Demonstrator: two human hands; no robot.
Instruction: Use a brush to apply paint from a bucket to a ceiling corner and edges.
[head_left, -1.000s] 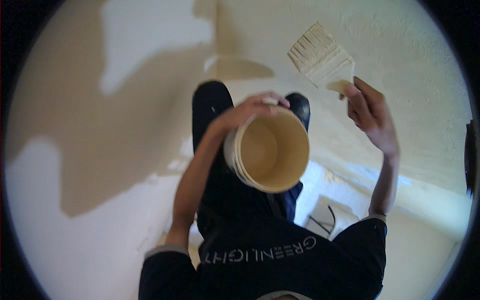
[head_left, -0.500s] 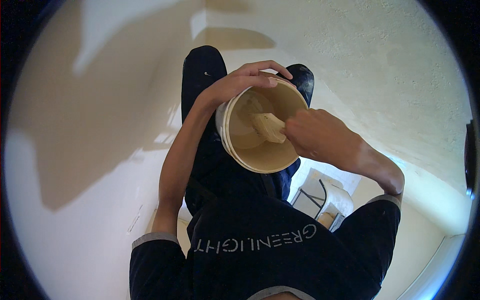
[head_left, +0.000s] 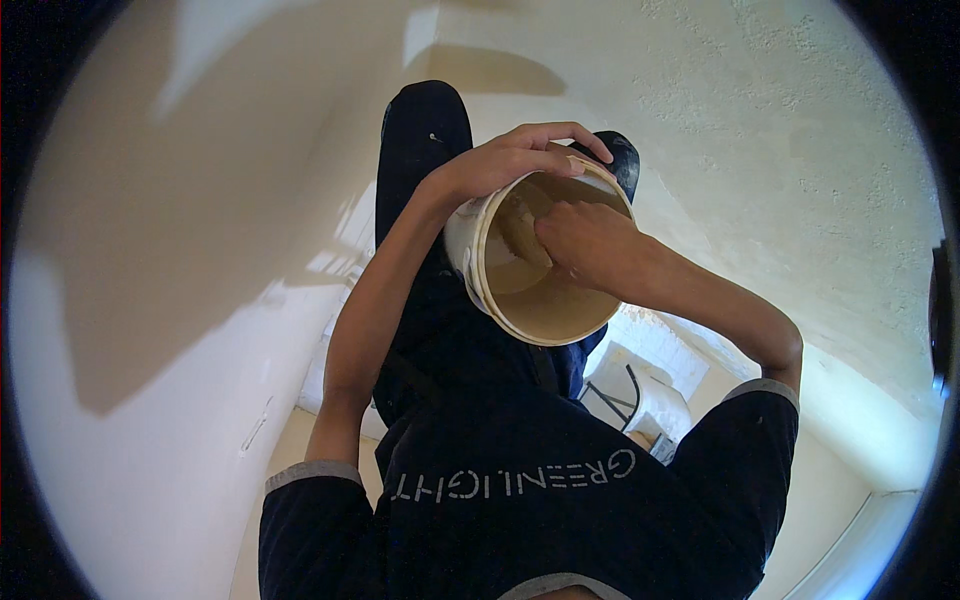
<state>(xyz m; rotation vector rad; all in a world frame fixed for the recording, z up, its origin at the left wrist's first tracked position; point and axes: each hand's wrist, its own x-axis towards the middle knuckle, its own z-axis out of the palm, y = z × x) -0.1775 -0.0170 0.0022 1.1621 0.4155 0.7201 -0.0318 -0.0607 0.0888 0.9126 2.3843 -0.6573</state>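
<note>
While left hand [head_left: 510, 160] curls fingers over the rim of a bucket [head_left: 463, 240], likely steadying it, right hand [head_left: 592, 247] grips a brush [head_left: 521, 228] inside.

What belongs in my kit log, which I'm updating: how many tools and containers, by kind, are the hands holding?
Bucket: 1, held at its rim by the left hand
Brush: 1, partly hidden in the right hand
Total: 2
</note>
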